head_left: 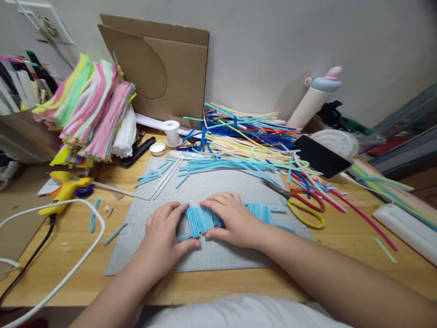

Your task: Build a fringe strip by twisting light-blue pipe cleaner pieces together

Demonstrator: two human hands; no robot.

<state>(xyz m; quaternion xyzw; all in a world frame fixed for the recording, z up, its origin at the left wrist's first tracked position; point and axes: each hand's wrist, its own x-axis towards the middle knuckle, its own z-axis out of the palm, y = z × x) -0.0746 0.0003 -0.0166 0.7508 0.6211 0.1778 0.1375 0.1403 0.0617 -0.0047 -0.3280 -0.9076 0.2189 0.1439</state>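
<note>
Light-blue pipe cleaners lie side by side in a flat strip (198, 220) on a grey cutting mat (136, 246). My left hand (164, 232) grips the strip's left end between thumb and fingers. Closed over its middle, my right hand (232, 221) pinches it from above and below. More blue pipe cleaners (260, 213) show to the right of that hand; whether they join the strip is hidden. Scissors with red and yellow handles (305, 214) rest at the mat's right edge. Short cut blue pieces (147, 177) and clear glue sticks (167, 180) lie at the upper left.
A yellow hot glue gun (68, 187) and its white cable (85, 255) are on the left. Bundled pipe cleaners (92, 109) stand behind it. Loose pipe cleaners (246, 132), a phone (322, 157) and a bottle (312, 100) are at the back; cardboard (184, 68) leans on the wall.
</note>
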